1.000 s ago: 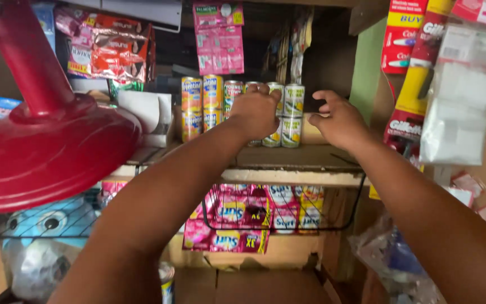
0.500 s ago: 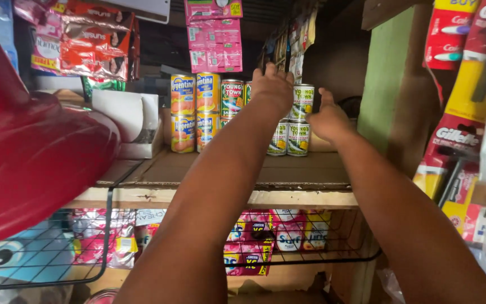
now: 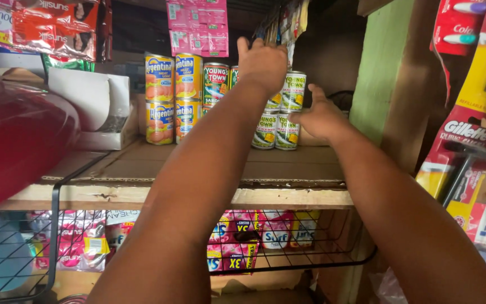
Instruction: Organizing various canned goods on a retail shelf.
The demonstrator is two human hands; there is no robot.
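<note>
Green-labelled cans stand two high on a wooden shelf (image 3: 198,163). My left hand (image 3: 262,63) reaches up and lies over the top of an upper green can, which it mostly hides; beside it stands another upper can (image 3: 294,90). My right hand (image 3: 319,119) is lower, fingers apart, touching the right side of the bottom cans (image 3: 277,132). To the left stand stacked yellow cans (image 3: 174,95) and one more green can (image 3: 216,83).
A big red rounded plastic thing (image 3: 18,135) bulges in at the left, with a white cardboard box (image 3: 94,107) behind it. Pink sachet strips (image 3: 198,25) hang above. A green post (image 3: 378,73) and hanging razor packs (image 3: 462,146) close the right side. A wire basket (image 3: 322,264) of sachets hangs below.
My view has moved closer and up to the shelf. My left hand has risen from the middle of the can stack to its top. My right hand stays by the lower cans.
</note>
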